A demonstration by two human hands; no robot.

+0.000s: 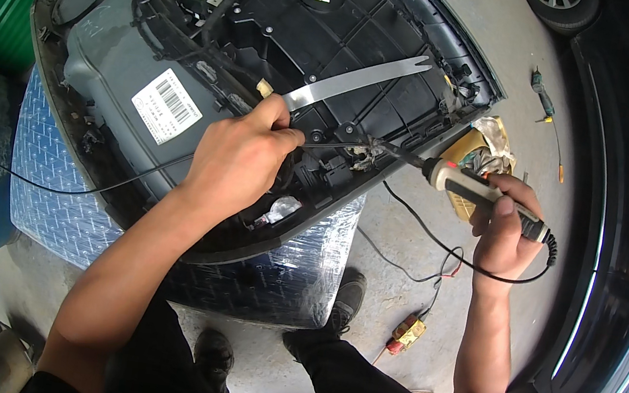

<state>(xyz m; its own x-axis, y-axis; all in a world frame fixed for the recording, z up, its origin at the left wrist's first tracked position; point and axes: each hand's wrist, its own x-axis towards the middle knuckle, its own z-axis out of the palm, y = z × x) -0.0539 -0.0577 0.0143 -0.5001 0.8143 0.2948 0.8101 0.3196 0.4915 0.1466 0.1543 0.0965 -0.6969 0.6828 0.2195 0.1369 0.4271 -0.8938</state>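
Observation:
My right hand (507, 225) is closed around the beige and black handle of a soldering iron (455, 178). The iron's tip meets a rough, greyish spot at the edge of a black car door panel (345, 46). Pinched in my left hand (243, 157) is a thin black rod (330, 146), one end at that spot and the other trailing far left. A flat metal pry bar (364, 82) with a forked end lies across the panel. Its near end reaches my left knuckles; whether my fingers touch it, I cannot tell.
The panel lies on a stand wrapped in blue patterned sheet and clear film (57, 174). The iron's black cord (437, 243) loops beside it. A yellow box (476, 151) and a screwdriver (542, 96) are on the floor. A dark car (623, 202) stands along the right.

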